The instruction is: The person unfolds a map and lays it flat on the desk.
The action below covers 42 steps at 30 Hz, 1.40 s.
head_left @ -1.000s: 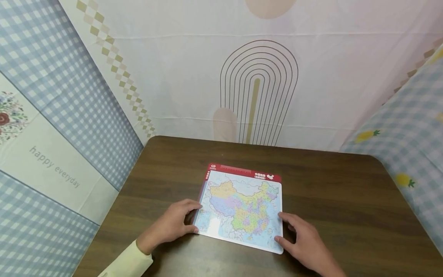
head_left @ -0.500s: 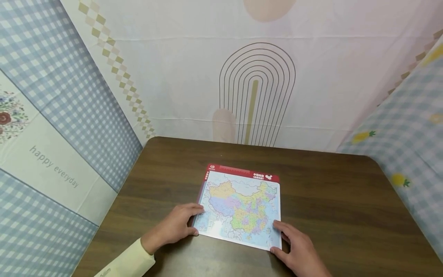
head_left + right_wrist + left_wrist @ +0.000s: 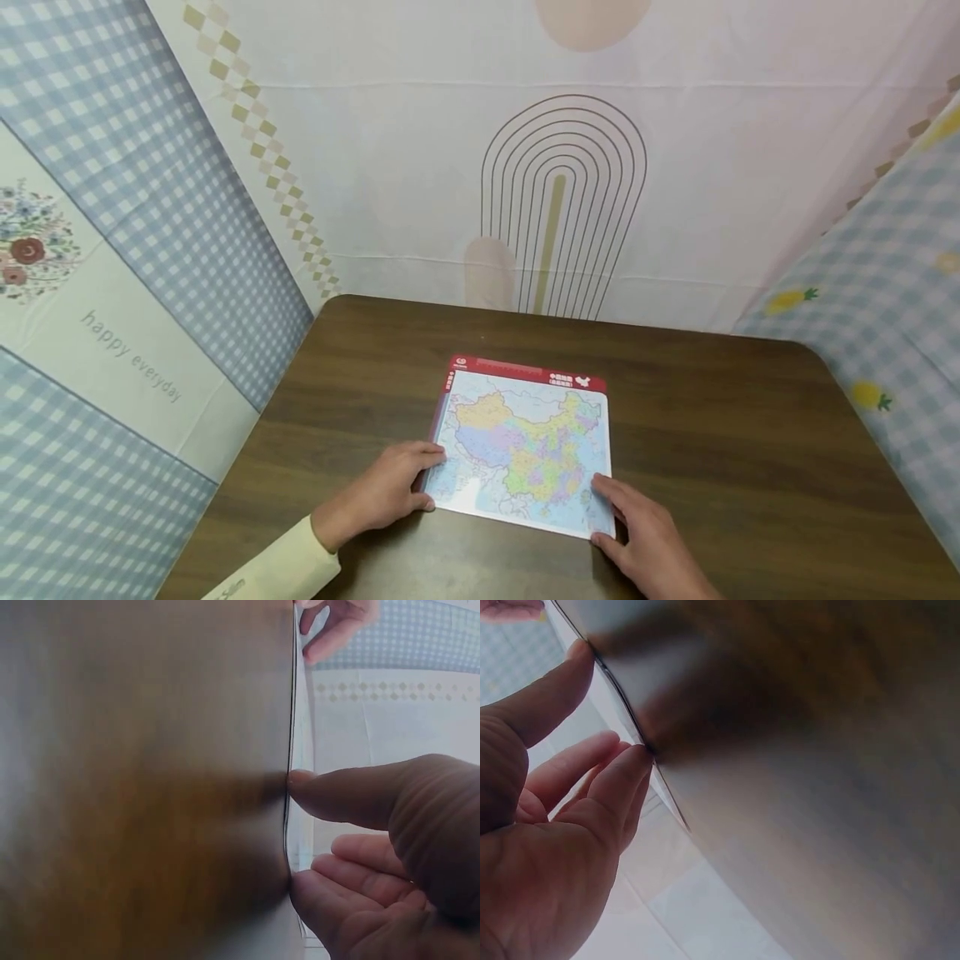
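A flat map board (image 3: 525, 450) with a red top border and a coloured map of China lies face up on the wooden table. At its left edge is my left hand (image 3: 382, 487), thumb at the near left corner and fingertips on the side, spread apart. My right hand (image 3: 648, 533) touches the opposite edge near the close right corner, its thumb and forefinger also spread. In the left wrist view, the left thumb (image 3: 562, 690) and fingertips meet the thin board edge at the tabletop. The right wrist view shows the right thumb (image 3: 345, 793) and fingers against that edge too.
The dark brown wooden table (image 3: 712, 417) extends around the board on all sides. Behind it hangs a pale cloth (image 3: 405, 183) with an arch pattern. Blue checked cloths flank it, one on the left (image 3: 135, 150) and one with pineapples on the right (image 3: 892, 292).
My right hand has slid nearer along the board's right edge, its thumb now at the close corner. The left hand has shifted slightly, and the board has turned a little.
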{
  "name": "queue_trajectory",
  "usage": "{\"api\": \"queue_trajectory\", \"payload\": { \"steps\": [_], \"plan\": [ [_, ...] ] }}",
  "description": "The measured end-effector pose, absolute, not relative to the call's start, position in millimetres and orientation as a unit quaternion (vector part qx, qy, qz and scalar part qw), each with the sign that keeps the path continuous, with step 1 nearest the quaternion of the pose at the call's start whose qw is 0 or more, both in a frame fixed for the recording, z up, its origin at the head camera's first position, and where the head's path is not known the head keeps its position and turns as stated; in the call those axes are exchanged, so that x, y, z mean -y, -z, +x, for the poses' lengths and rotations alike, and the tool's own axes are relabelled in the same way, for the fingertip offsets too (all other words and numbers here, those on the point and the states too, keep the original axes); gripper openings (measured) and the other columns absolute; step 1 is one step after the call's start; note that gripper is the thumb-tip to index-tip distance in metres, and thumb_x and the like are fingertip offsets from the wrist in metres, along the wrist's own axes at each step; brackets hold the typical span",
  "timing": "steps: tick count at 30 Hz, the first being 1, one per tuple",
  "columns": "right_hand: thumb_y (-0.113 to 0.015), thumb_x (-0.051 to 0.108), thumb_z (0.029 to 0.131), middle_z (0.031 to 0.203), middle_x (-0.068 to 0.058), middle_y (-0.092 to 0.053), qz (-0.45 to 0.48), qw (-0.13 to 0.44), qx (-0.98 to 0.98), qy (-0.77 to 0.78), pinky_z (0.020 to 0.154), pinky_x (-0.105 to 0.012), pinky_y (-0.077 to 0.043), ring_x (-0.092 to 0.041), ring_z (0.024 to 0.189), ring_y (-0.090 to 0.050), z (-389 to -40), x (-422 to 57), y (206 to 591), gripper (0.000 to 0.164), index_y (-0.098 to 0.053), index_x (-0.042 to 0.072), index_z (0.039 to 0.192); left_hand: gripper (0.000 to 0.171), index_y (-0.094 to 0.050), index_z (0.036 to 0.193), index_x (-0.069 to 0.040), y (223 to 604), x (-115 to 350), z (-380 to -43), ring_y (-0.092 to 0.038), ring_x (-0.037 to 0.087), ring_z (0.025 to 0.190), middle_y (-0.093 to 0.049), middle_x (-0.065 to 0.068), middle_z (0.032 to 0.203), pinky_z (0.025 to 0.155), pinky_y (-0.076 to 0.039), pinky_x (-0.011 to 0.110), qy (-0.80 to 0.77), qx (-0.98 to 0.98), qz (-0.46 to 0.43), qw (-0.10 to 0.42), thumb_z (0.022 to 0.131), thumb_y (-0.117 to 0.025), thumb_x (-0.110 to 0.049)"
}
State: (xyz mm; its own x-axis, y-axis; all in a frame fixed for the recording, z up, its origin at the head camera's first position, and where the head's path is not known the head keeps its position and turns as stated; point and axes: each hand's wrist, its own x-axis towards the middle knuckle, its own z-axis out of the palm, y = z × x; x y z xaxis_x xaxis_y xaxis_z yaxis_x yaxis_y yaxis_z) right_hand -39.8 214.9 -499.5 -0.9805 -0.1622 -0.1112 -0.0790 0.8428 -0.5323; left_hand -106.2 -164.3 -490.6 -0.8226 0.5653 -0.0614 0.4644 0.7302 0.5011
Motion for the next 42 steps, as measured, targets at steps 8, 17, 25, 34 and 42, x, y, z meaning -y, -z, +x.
{"api": "queue_trajectory", "payload": {
  "steps": [8, 17, 25, 34, 42],
  "plan": [
    [-0.090, 0.008, 0.083, 0.150, -0.014, -0.062, -0.096, 0.058, -0.950, 0.291, 0.095, -0.031, -0.060, -0.032, 0.137, -0.060, -50, -226, 502, 0.069, -0.062, 0.004, 0.146, 0.058, -0.068, 0.136, 0.005, 489, 160, -99, -0.061, 0.036, 0.130, -0.066, 0.017, 0.140, 0.108, -0.051, 0.052, -0.231, -0.925, 0.280, 0.107, 0.085, -0.089, -0.013],
    [-0.090, 0.007, 0.083, 0.146, -0.014, -0.066, -0.170, 0.027, -0.943, 0.285, 0.093, -0.032, -0.061, -0.032, 0.131, -0.065, -72, -244, 504, 0.065, -0.065, 0.004, 0.143, 0.055, -0.070, 0.133, 0.005, 486, 151, -89, -0.064, 0.032, 0.123, -0.070, 0.016, 0.136, 0.103, -0.055, 0.047, -0.230, -0.927, 0.277, 0.102, 0.084, -0.090, -0.011],
    [-0.093, 0.020, 0.080, 0.137, -0.008, -0.073, -0.208, 0.031, -0.939, 0.272, 0.090, -0.030, -0.061, -0.027, 0.122, -0.071, -91, -258, 504, 0.061, -0.073, 0.011, 0.136, 0.052, -0.070, 0.134, 0.000, 486, 147, -86, -0.064, 0.028, 0.123, -0.070, 0.013, 0.138, 0.103, -0.055, 0.046, -0.219, -0.934, 0.263, 0.106, 0.087, -0.088, -0.013],
    [-0.092, 0.024, 0.083, 0.138, -0.008, -0.072, -0.224, 0.055, -0.943, 0.241, 0.096, -0.046, -0.060, -0.028, 0.125, -0.070, -108, -262, 500, 0.061, -0.071, 0.010, 0.138, 0.047, -0.073, 0.129, -0.001, 486, 140, -79, -0.064, 0.024, 0.113, -0.071, 0.013, 0.134, 0.094, -0.057, 0.037, -0.191, -0.937, 0.274, 0.100, 0.087, -0.088, -0.016],
    [-0.091, 0.023, 0.084, 0.142, -0.008, -0.069, -0.214, 0.077, -0.943, 0.244, 0.100, -0.050, -0.058, -0.029, 0.130, -0.067, -121, -267, 500, 0.062, -0.069, 0.009, 0.140, 0.045, -0.073, 0.127, 0.000, 489, 133, -74, -0.065, 0.024, 0.111, -0.072, 0.013, 0.132, 0.094, -0.057, 0.035, -0.176, -0.937, 0.290, 0.080, 0.087, -0.088, -0.016]
  ]
}}
